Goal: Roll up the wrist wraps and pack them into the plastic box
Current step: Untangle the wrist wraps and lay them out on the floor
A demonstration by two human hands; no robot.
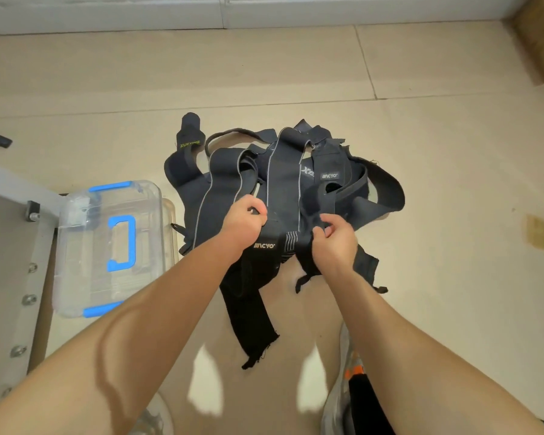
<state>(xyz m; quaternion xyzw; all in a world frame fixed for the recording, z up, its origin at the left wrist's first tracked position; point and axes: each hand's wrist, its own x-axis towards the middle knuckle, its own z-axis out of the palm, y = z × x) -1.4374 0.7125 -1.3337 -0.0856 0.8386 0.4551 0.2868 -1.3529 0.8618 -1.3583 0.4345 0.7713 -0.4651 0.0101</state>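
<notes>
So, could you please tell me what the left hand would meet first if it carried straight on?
Most likely the heap of wrist wraps, which lies directly beyond the left hand. The hand grips part of that heap, though depth is unclear.

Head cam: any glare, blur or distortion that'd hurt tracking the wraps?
Head view: fisheye bends the wall base at the top and stretches the forearms; focus is sharp, logos on the black fabric wrist wraps read clearly; blown-out light patches on the beige floor near the bottom; the clear plastic box with blue latches shows mild reflections.
</notes>
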